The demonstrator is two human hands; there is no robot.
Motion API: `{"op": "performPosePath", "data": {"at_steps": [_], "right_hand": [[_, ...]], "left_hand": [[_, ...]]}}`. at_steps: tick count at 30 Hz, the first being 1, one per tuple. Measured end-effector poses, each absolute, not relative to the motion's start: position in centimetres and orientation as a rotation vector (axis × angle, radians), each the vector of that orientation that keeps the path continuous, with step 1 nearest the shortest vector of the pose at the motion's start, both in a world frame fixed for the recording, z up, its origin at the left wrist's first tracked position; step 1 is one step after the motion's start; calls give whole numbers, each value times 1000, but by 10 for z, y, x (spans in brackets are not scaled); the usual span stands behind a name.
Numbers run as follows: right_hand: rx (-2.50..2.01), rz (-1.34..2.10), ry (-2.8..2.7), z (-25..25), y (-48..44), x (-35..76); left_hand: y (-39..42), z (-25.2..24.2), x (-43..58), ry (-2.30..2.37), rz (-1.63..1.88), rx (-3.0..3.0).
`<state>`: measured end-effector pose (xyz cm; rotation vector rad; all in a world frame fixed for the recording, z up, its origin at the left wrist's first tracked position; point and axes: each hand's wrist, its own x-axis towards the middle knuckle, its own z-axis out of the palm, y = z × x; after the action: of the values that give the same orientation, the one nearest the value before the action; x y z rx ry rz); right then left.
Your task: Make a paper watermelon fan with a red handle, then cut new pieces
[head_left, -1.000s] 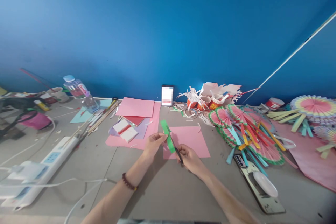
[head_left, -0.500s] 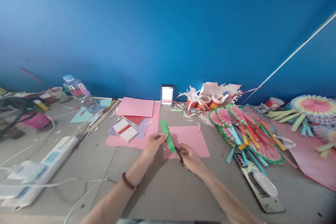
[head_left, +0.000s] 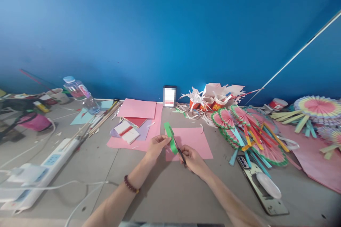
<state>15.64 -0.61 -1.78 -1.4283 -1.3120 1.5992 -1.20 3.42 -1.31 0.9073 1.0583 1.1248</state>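
A strip of green paper is pinched between the thumb and fingers of my left hand. My right hand grips a pair of dark scissors, whose blades lie along the strip's right side. Both hands are held above the near left part of a pink paper sheet on the grey table. My fingers partly cover the scissors' handles.
Pink sheets and a white packet lie to the left, near a bottle and a power strip. Folded paper fans, a phone and a white mouse are on the right. Red cups stand by the wall.
The green strip has shifted slightly, and its lower part now looks more curled beside the scissors. Both hands have stayed almost in place.
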Motion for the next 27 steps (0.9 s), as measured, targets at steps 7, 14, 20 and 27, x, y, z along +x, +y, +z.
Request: {"op": "performPosePath", "data": {"at_steps": [7,14,20,27], "right_hand": [[-1431,1588,-1300,-19,-6,156],[-1409,1603,-1268,-24,-5,155],[-1405,1596,-1285,-24,-5,158],[-1408,1585,-1292,-25,-6,158]], "left_hand": [[34,-12,-12,1043,1140,927],[35,-17,-11,1044,1111,923],[34,-13,-10,1058,1119,930],[34,-16,-10,1054,1131,930]]}}
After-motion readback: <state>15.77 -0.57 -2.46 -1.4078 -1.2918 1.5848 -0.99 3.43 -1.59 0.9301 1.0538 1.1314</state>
